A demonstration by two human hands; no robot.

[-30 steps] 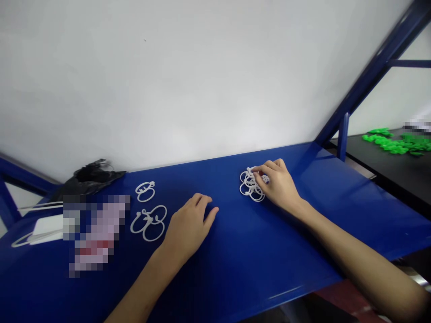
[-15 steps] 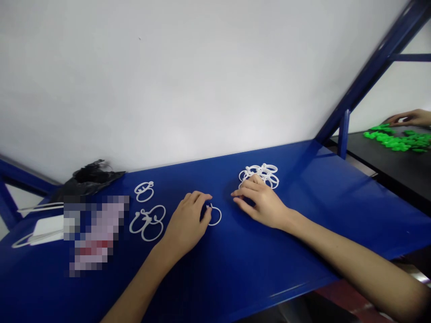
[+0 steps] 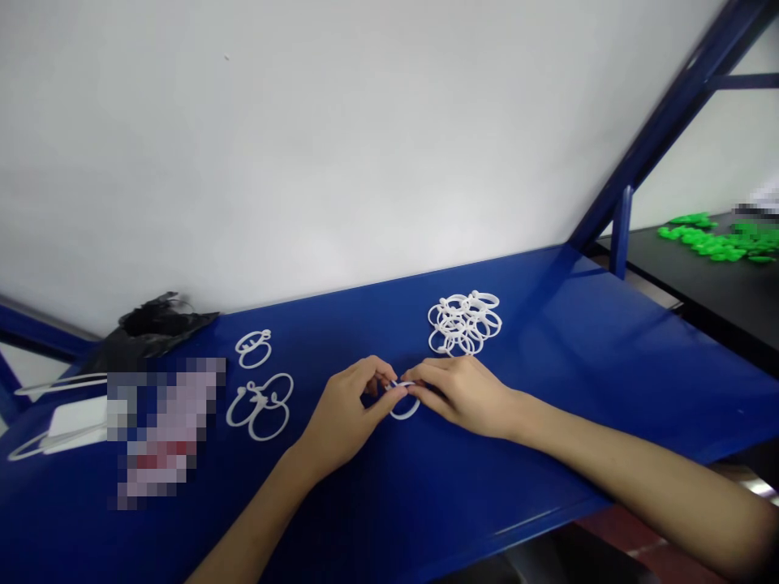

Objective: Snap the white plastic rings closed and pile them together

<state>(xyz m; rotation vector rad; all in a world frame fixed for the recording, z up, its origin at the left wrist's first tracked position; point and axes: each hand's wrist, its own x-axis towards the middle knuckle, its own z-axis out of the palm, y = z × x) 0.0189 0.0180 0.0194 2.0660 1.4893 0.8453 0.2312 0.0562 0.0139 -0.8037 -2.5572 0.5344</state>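
Between my two hands is a thin white plastic ring point(image 3: 405, 415), held low over the blue table. My left hand point(image 3: 359, 405) pinches it from the left with thumb and forefinger. From the right, the thumb and fingers of my right hand point(image 3: 466, 389) close on the same ring. The fingertips hide its upper part, so I cannot see whether its ends are joined. Just beyond my right hand lies a heap of similar white rings point(image 3: 462, 324), each with a small knob. Left of my left hand sit two smaller groups of rings, one nearer point(image 3: 268, 414) and one farther point(image 3: 254, 349).
The blue table point(image 3: 353, 316) meets a white wall. At its left lie a black plastic bag point(image 3: 146, 332), a white face mask point(image 3: 76, 426) and a blurred pink packet point(image 3: 176, 422). Green pieces point(image 3: 718, 243) cover part of a black table at far right, beyond a blue post point(image 3: 621, 235).
My right hand has come from the heap toward my left hand, and both now meet at the ring. The co-worker's hand by the green pieces has gone from view.
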